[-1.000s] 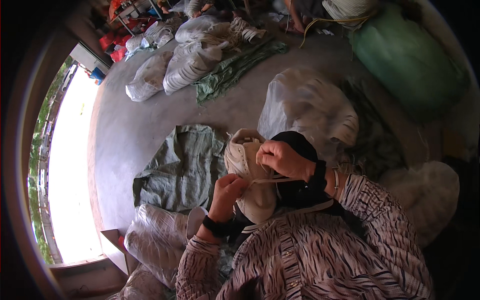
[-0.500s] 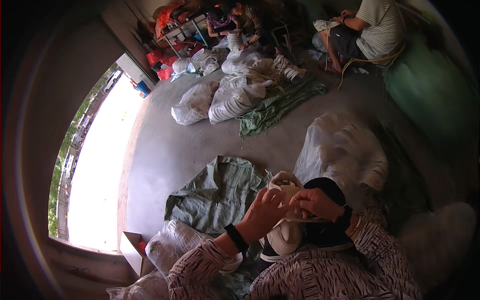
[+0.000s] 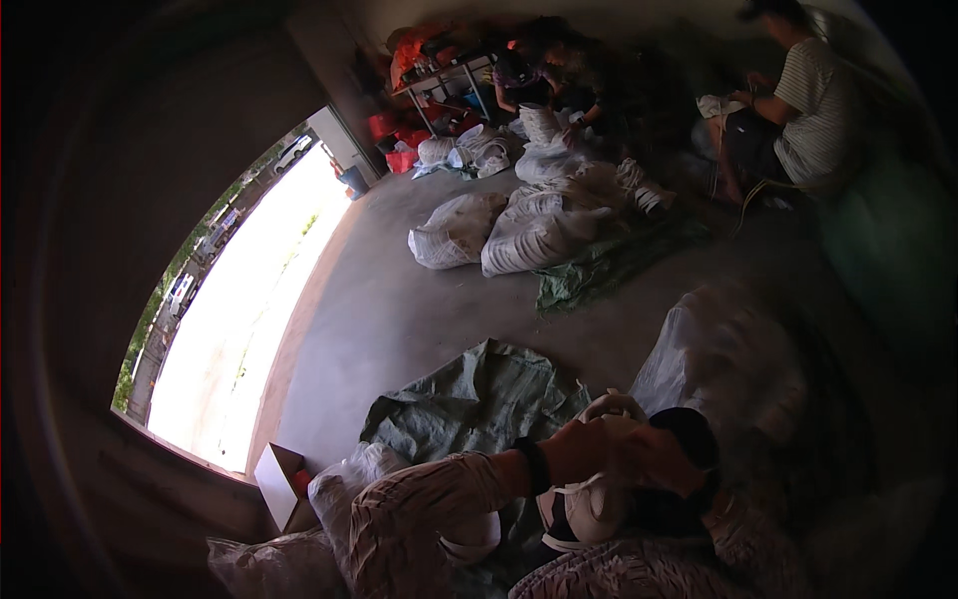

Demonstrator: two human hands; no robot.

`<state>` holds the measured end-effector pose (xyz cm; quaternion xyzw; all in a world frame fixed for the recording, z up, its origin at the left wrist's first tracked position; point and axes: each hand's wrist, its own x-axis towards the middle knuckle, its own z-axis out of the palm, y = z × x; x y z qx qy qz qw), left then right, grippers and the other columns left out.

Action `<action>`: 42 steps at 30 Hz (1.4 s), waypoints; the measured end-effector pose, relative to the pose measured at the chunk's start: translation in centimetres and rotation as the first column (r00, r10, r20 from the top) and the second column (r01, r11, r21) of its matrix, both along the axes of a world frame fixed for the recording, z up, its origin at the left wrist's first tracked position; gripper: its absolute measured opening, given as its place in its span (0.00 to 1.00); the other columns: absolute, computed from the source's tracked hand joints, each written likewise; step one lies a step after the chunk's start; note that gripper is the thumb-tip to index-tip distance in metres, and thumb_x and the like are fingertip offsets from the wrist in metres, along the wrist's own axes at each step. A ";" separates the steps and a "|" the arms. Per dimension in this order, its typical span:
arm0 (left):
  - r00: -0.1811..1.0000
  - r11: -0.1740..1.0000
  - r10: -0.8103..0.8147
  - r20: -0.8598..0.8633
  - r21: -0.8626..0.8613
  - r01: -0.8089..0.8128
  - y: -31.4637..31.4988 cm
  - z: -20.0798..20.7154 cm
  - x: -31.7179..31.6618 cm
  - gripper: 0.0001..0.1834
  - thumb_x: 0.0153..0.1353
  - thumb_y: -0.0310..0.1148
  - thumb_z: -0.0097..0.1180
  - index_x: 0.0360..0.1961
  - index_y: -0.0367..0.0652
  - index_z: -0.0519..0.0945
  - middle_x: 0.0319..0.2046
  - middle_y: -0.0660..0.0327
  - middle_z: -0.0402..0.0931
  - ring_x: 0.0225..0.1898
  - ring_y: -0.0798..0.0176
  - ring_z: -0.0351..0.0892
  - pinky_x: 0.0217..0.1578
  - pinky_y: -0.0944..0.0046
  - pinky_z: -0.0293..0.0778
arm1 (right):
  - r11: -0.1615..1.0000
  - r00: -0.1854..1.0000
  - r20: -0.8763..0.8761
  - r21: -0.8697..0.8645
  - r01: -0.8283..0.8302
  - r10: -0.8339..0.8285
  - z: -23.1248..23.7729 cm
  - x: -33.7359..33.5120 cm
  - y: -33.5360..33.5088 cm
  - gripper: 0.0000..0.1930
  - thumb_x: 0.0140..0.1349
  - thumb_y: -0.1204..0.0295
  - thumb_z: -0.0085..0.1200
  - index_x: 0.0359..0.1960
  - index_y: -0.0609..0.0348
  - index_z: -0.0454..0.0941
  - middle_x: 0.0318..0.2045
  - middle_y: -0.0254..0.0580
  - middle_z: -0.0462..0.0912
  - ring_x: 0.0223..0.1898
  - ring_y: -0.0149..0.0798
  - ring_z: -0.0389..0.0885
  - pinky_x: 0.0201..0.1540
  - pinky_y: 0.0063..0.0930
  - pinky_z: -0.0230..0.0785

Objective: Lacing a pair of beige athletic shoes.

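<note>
A beige shoe lies in front of me, low in the view, its upper part partly covered by my hands. Over it, my left hand is closed, its fingertips turned away from view. My right hand meets it from the right, fingers bent together but dim and blurred. Whatever the fingers pinch is too dark to make out. Just beyond my right hand is a dark rounded thing of unclear kind. Another pale shoe-like piece shows beside my left forearm.
A green woven sack lies spread on the floor ahead. Clear plastic bags rest at left by a white box; a large bag stands at right. Farther off are stacked pale pieces in bags and seated people.
The view has shifted, so the whole scene sits lower and farther right. The picture is darker. My hands have drawn closer together over the shoe.
</note>
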<state>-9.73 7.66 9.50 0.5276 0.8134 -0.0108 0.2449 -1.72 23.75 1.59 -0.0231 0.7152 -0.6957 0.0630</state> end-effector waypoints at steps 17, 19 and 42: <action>0.638 0.500 0.127 0.759 0.507 -0.702 -1.5 -5.6 0.1 0.08 0.59 0.30 0.56 0.37 0.37 0.79 0.31 0.67 0.75 0.35 0.75 0.74 0.37 0.71 0.71 | 0.956 0.965 0.082 -0.181 -0.231 0.249 3.7 1.3 -0.7 0.12 0.66 0.69 0.44 0.45 0.60 0.74 0.28 0.31 0.77 0.26 0.21 0.74 0.23 0.15 0.67; 0.655 0.533 0.104 0.749 0.514 -0.672 -1.3 -5.0 0.1 0.09 0.59 0.31 0.56 0.37 0.37 0.79 0.31 0.68 0.75 0.34 0.75 0.73 0.35 0.72 0.71 | 0.919 0.947 0.251 -0.384 -0.095 0.203 3.9 1.9 -1.7 0.12 0.66 0.69 0.44 0.47 0.60 0.73 0.33 0.30 0.76 0.31 0.21 0.74 0.27 0.15 0.67; 0.355 0.396 0.120 0.927 0.284 -0.873 -1.4 -4.3 0.2 0.12 0.64 0.34 0.46 0.44 0.42 0.77 0.31 0.71 0.75 0.31 0.79 0.68 0.32 0.77 0.64 | 0.619 0.958 -0.147 0.784 -0.039 0.247 2.5 2.2 -2.7 0.21 0.58 0.55 0.51 0.25 0.65 0.77 0.21 0.55 0.78 0.25 0.54 0.79 0.29 0.46 0.70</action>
